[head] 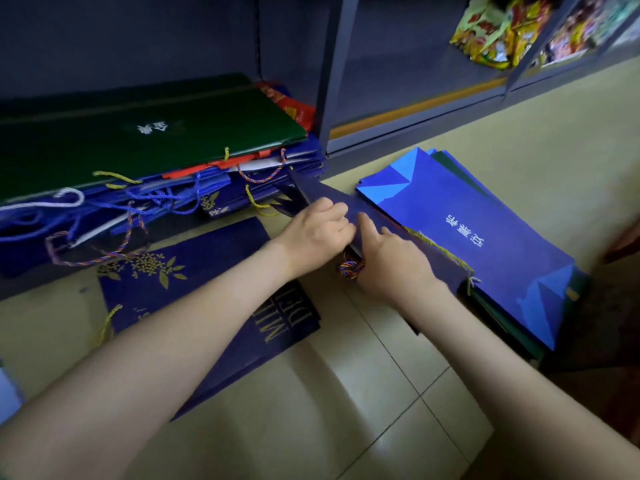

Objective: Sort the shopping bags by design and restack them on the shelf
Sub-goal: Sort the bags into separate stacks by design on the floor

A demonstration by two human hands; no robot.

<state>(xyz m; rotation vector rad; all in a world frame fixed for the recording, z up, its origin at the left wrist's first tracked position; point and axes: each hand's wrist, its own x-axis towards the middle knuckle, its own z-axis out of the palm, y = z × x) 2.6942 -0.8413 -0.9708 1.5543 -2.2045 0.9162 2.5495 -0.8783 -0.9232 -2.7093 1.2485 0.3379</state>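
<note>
Your 2 hands meet on the navy bag, which lies on the floor, its long axis running from the shelf stack down-right beside the blue pile. Your left hand curls round its near edge. Your right hand presses flat on it, nearer that pile.

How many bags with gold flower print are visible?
2. One navy bag lies flat on the floor at left; a second bag shows only a corner low in the shelf stack. More may be hidden.
</note>
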